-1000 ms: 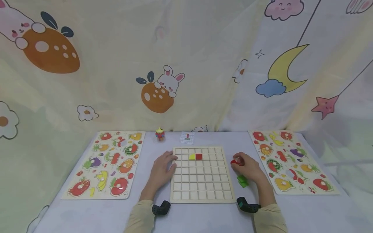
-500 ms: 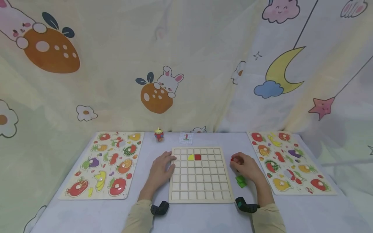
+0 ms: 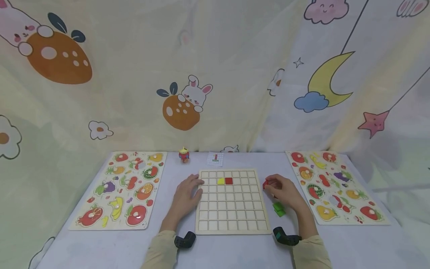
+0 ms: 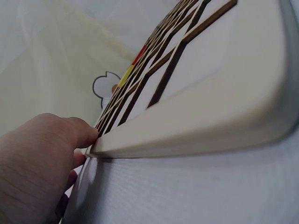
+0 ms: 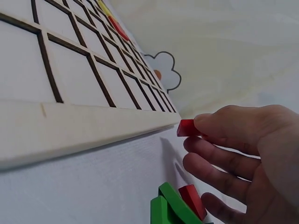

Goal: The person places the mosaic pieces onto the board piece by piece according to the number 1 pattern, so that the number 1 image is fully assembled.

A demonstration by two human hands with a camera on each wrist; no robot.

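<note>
The right hand [image 3: 283,191] lies closer to the right edge of the square-celled pale wooden board [image 3: 231,232] than a second ago, bringing with it a small red rectangular block [image 5: 186,128] pinched between thumb and fingers. The block is just beside the board's right edge, not yet in any cell. The left hand [image 3: 186,191], its fingers loosely extended, stays touching the board's left edge. The cells are unchanged: a yellow flat-topped piece [image 3: 220,181] and a red square piece [image 3: 228,181] sit side by side in the second row from the board's far edge. Right of the board lie green blocks [image 3: 279,209] and a second red block [image 5: 192,199]. The shift suggests carrying in progress, with nothing newly placed.
</note>
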